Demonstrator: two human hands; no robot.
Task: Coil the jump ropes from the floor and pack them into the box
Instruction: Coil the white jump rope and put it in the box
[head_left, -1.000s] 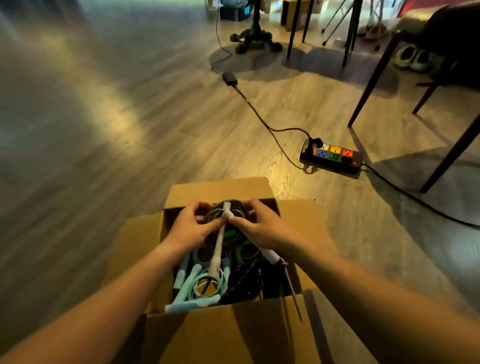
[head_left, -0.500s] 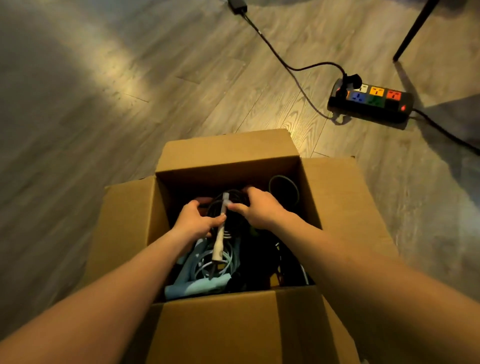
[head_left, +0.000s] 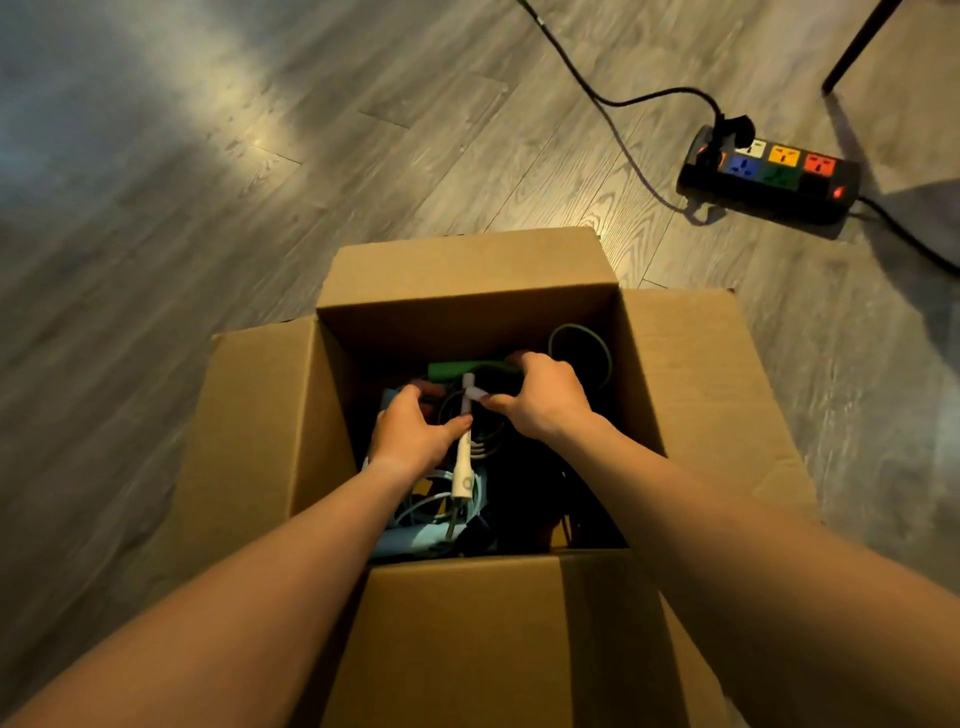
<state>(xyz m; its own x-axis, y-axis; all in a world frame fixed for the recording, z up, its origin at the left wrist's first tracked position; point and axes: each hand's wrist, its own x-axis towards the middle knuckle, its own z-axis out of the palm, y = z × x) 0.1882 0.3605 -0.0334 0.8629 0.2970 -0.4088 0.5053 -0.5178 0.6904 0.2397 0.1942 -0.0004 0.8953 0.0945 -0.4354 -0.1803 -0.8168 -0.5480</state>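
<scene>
Two hands inside the box: my left hand and right hand have fingers pinching the coiled rope; a power strip lies at two o'clock.

Power strip w/ cables on wood floor.

- box top open, all four flaps folded out; entry from straight above is clear
- inside: left hand and right hand plus both forearms fill the middle of the opening
- coiled ropes pile up on the bottom, little bare room left
- small gap along far wall, by green loop
- floor left of box open; power strip and its cable lie far right
- chair leg at top right
</scene>
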